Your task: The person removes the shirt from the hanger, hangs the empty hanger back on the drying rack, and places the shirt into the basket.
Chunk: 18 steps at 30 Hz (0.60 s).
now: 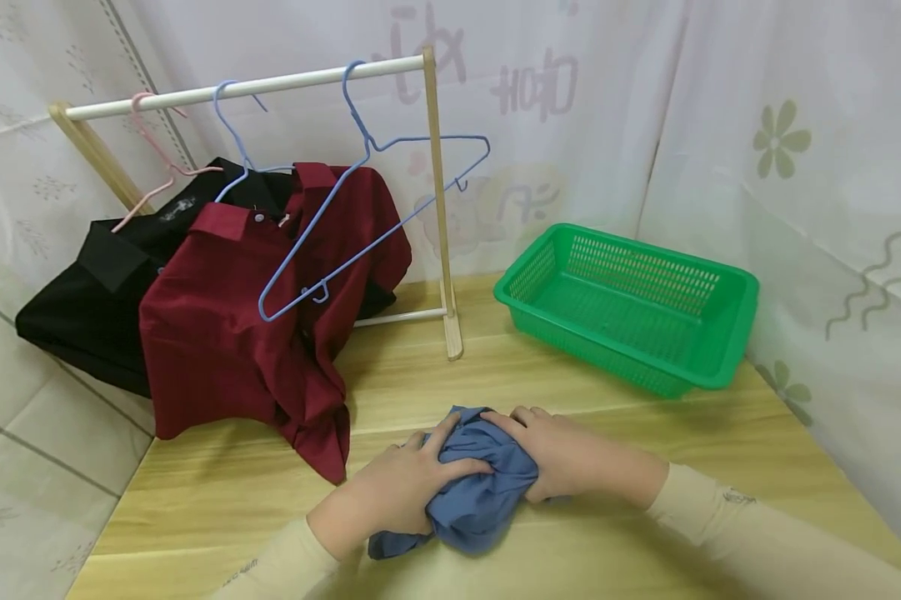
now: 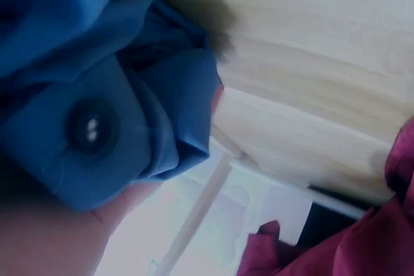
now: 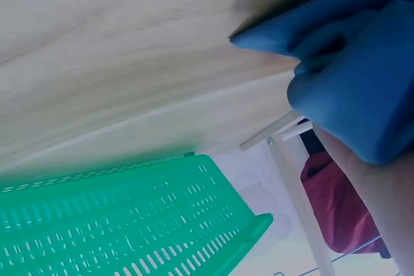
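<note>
Blue cloth: we see the blue cloth [image 1: 488, 500] bunched between two hands at the front of the wooden table [image 1: 247, 500]; whether its underside rests on the wood we cannot tell.
Left hand: the left hand [image 1: 397, 487] grasps the bundle from its left side, thumb laid across the top.
Right hand: the right hand [image 1: 563, 454] grasps the opposite side, fingers bent over the cloth.
Button: in the left wrist view we make out a round, dark button [image 2: 92, 132] on a flap of the cloth (a garment, by the look of it).
Basket: the green basket [image 1: 623, 321], with slotted walls, stands beyond the right hand, well apart from the cloth.
Rack: behind, to the left, we have a rack [image 1: 440, 192] with a white bar.
Hangers: a bare blue hanger [image 1: 300, 308] hangs nearest the rack's right post; further left, a dark red shirt [image 1: 225, 342] and a black shirt [image 1: 67, 317] hang.
</note>
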Motion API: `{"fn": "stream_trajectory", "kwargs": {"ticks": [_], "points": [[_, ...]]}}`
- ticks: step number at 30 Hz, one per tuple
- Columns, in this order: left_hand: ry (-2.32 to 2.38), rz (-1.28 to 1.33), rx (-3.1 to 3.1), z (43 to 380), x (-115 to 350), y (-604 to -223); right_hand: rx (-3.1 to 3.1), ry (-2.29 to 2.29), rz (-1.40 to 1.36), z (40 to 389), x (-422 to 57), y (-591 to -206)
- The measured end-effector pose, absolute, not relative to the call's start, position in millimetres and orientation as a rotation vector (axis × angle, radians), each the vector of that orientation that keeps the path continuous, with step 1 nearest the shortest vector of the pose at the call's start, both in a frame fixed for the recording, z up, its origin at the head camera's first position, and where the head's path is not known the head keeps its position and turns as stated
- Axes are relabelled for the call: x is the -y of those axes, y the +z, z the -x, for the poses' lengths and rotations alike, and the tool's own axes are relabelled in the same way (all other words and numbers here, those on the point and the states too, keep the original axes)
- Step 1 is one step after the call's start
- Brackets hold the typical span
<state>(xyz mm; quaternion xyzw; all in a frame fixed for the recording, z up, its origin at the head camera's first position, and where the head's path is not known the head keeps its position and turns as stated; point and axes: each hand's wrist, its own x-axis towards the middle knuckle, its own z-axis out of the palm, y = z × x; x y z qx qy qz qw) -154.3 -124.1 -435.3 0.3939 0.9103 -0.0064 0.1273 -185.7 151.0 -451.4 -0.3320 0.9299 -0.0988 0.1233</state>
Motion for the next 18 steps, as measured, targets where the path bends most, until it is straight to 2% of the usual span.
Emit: {"fn": "stream_trajectory", "kwargs": {"ticks": [10,18], "points": [[0.003,-1.255,-2.634,172,126,-415,-2.686,-0.403,0.934,181,-156,-432],[0.02,-1.344,-2.743,188,121,-366,-2.77,-0.275,1.016,200,-165,-366]]}}
